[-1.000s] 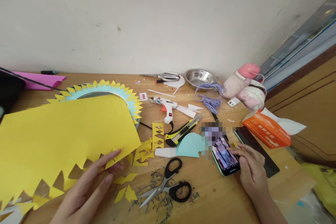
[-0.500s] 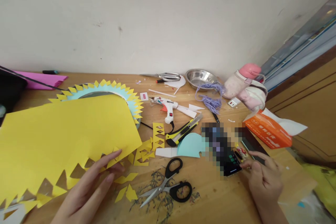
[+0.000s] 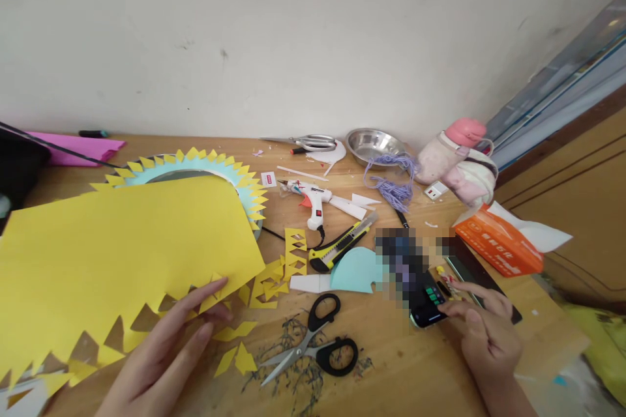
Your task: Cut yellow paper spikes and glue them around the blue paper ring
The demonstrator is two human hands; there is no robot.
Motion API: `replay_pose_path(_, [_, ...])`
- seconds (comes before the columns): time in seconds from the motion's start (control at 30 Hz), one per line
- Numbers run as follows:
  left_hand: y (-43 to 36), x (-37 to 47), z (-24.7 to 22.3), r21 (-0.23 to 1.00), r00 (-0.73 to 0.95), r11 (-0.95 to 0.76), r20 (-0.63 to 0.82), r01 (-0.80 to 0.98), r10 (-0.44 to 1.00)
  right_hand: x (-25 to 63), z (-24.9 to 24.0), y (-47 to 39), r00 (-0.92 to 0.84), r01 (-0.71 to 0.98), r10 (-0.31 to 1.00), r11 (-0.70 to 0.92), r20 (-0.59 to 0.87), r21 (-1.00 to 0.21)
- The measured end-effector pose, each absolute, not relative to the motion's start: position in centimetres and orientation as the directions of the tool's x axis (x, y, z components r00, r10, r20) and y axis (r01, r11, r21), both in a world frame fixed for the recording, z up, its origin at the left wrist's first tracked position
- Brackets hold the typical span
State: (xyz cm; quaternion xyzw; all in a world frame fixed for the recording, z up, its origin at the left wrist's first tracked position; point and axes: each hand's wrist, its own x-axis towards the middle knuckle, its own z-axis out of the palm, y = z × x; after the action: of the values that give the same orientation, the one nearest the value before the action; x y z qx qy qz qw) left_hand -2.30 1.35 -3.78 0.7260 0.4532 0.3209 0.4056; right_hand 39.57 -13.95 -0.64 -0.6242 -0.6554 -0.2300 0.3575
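My left hand (image 3: 171, 345) rests by the lower edge of a large yellow sheet (image 3: 132, 241) with diamond-shaped cutouts, its fingers apart and touching the sheet. My right hand (image 3: 489, 326) is at the lower right corner of a phone (image 3: 428, 306), one fingertip on its screen; its fingers are apart and it grips nothing. Between the hands lie black-handled scissors (image 3: 303, 348) with blades parted. Small yellow paper pieces (image 3: 244, 358) are beside my left fingers. Behind the sheet is a light-blue ring (image 3: 195, 164) edged with yellow points.
A yellow cutter (image 3: 337, 247), a light-blue paper piece (image 3: 359, 270) and a white glue gun (image 3: 315, 202) lie mid-table. Farther back are a metal bowl (image 3: 372, 144), purple yarn (image 3: 394, 192) and a pink bottle (image 3: 447, 150). An orange tissue pack (image 3: 499, 241) is at the right.
My right hand has moved slightly left and down, its fingertip now over the phone's lower part. The phone has shifted slightly left. My left hand and the yellow sheet have stayed put.
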Motion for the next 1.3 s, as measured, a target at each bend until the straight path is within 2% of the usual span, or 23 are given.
replay_pose_path(0.13, [1.3,-2.8,-4.3,0.891,0.389,-0.217,0.05,0.399,0.92,39.7,-0.9,-14.1,0.041,0.983,0.652,0.108,0.757,-0.145])
replay_pose_path(0.53, [1.3,-2.5,-3.9,0.892,0.395,-0.225,0.058,0.391,0.917,39.9,-1.0,-13.8,0.041,0.99,0.697,0.071,0.716,-0.126])
replay_pose_path(0.67, [1.4,-2.5,-4.0,0.887,0.393,-0.237,0.069,0.396,0.917,39.9,-1.3,-14.0,0.085,0.98,0.698,0.07,0.711,-0.186])
replay_pose_path(0.77, [1.5,-2.5,-3.9,0.882,0.401,-0.252,0.08,0.398,0.912,39.7,-1.4,-13.8,0.096,0.967,0.738,0.09,0.668,-0.238])
replay_pose_path(0.93, [1.3,-2.5,-4.0,0.884,0.394,-0.251,0.084,0.395,0.915,39.3,-1.4,-13.3,-0.028,0.967,0.819,0.166,0.573,-0.191])
replay_pose_path(1.17, [1.1,-2.9,-4.1,0.899,0.373,-0.168,0.006,0.404,0.928,39.4,-1.7,-13.4,-0.018,0.969,0.866,0.139,0.5,-0.206])
replay_pose_path(1.3, [1.2,-2.8,-3.9,0.904,0.358,-0.128,-0.03,0.408,0.933,39.4,-1.5,-13.3,-0.013,0.963,0.812,0.168,0.583,-0.212])
